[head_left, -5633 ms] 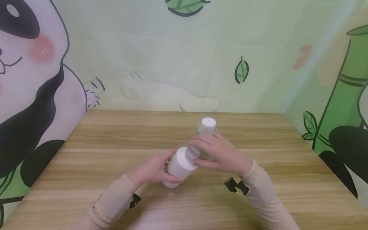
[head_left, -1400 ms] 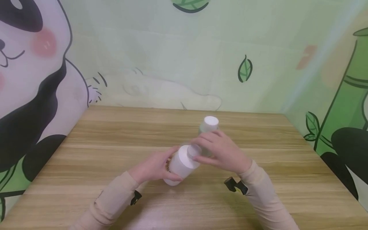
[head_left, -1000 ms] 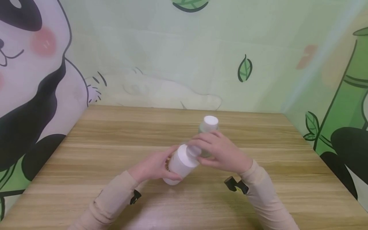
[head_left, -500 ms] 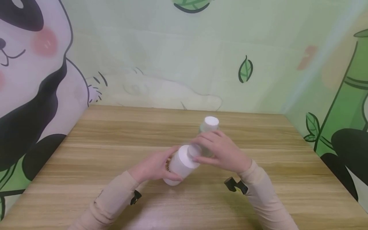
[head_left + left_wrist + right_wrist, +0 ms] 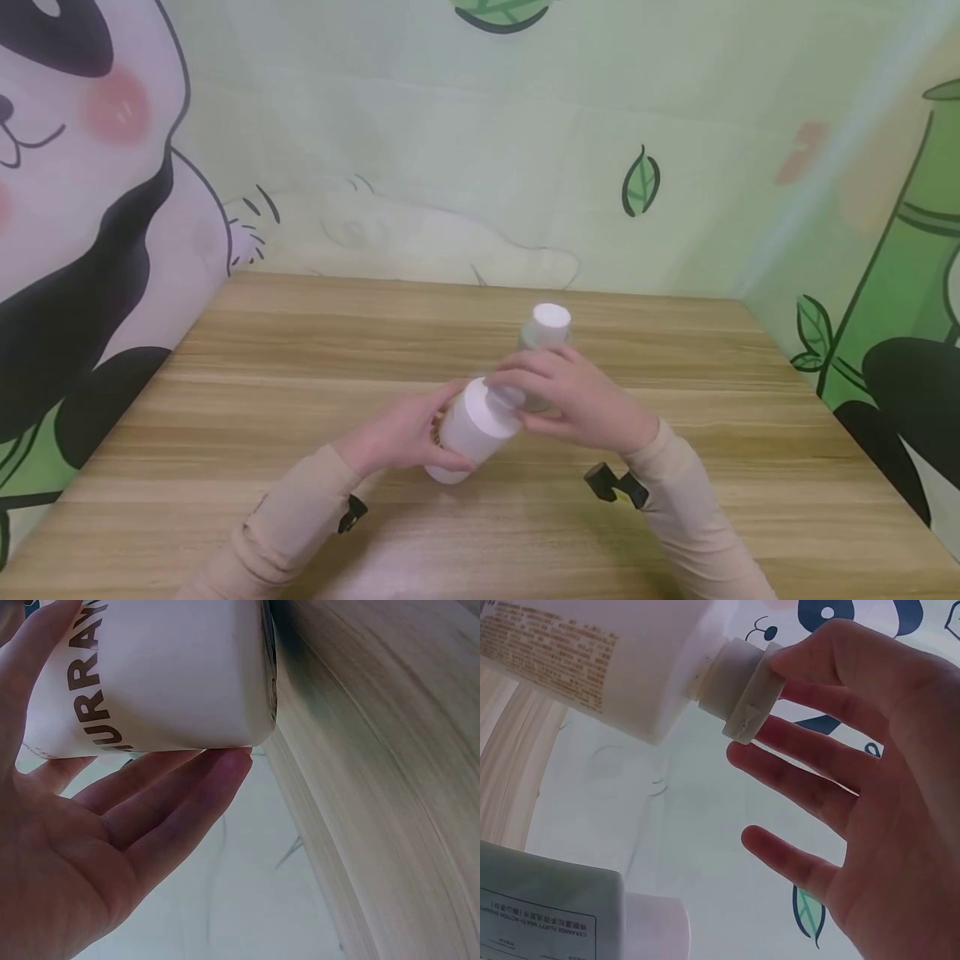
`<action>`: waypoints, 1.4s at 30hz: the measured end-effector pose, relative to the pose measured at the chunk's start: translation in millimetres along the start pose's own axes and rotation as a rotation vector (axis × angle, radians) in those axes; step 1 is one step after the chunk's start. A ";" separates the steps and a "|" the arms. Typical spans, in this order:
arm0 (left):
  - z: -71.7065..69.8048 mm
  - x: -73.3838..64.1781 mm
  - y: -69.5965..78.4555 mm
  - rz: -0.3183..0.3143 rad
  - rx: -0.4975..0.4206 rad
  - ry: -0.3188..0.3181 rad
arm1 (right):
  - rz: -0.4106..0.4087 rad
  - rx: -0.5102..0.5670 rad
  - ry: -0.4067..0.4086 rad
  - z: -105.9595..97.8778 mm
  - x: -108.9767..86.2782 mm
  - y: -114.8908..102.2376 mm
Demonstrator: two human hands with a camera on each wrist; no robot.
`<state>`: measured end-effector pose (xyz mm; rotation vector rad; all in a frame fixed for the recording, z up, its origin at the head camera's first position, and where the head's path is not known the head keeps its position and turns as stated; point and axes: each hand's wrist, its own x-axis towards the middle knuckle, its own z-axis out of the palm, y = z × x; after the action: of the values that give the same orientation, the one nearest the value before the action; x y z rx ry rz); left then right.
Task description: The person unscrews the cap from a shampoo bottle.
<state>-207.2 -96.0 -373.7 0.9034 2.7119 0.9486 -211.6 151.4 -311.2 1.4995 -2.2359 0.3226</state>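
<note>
A white bottle (image 5: 474,435) leans over the table, its neck toward the upper right in the head view. My left hand (image 5: 397,433) grips its body between thumb and fingers; large brown letters (image 5: 91,697) show there in the left wrist view. At the neck is a pale cap (image 5: 733,679) with a wider outer rim. My right hand (image 5: 581,400) pinches this cap, thumb and fingertips on the rim, while the little finger stands apart. Just behind the right hand stands a second bottle, pale green (image 5: 544,900) with a white cap (image 5: 551,317), partly hidden in the head view.
Both bottles are over a wood-grain table (image 5: 300,333). A printed backdrop (image 5: 450,150) with pandas and leaves rises behind the table and at its sides. Black camera mounts (image 5: 617,485) sit at both wrists.
The fingers of my right hand shift slightly back and forth on the cap between frames. The left hand and both bottles stay nearly where they were; the head view has shifted a little.
</note>
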 end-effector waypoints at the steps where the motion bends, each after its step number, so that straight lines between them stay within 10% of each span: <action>1: -0.2 -0.3 0.4 -0.002 -0.001 -0.002 | 0.007 0.001 -0.006 -0.5 0.0 -0.4; 10: -0.6 -1.1 0.9 0.003 -0.002 -0.001 | 0.138 -0.005 -0.044 -5.0 1.6 -2.3; 29: 0.0 -0.1 0.1 0.008 -0.022 -0.007 | 0.002 -0.005 0.009 -2.8 0.6 -1.4; 42: 0.7 -0.2 -0.5 0.002 -0.024 -0.010 | 0.123 -0.017 -0.006 -3.2 0.0 -1.2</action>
<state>-207.1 -96.0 -374.6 0.9040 2.6856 0.9726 -209.7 152.2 -308.4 1.3591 -2.3347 0.3363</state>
